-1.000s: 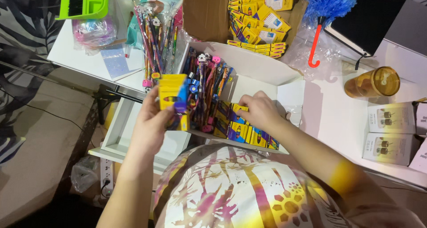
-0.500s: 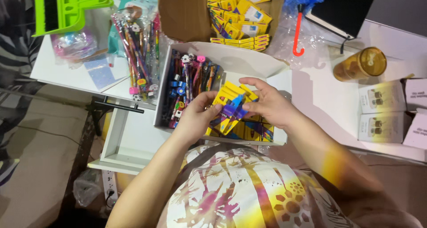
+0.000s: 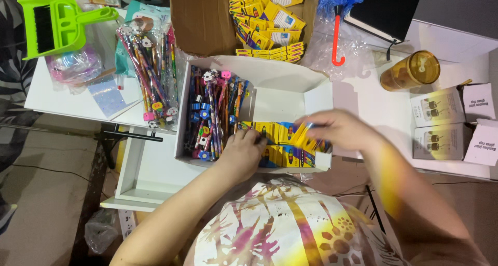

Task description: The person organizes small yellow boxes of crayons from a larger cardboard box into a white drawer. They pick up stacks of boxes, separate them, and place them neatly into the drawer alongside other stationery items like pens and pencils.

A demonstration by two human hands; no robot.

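Note:
A white cardboard box (image 3: 290,82) lies in front of me, with bundles of colourful pencils (image 3: 212,113) in its left part and a row of small yellow crayon boxes (image 3: 280,152) along its near wall. My left hand (image 3: 241,152) rests on the left end of that row, fingers pressed onto the boxes. My right hand (image 3: 340,130) is over the right end, fingers closed on one yellow crayon box (image 3: 303,135) that sits tilted above the others.
A brown carton (image 3: 207,22) at the back holds several more yellow crayon boxes (image 3: 270,22). Wrapped pencil bundles (image 3: 153,77) and a green dustpan (image 3: 57,25) lie at left. A blue duster (image 3: 340,7), an amber cup (image 3: 410,71) and white cartons (image 3: 446,123) stand at right.
Both hands have come down to the near row in the white box. The crayon box I held up between them now sits tilted at the row's right end, my left hand flat on the row.

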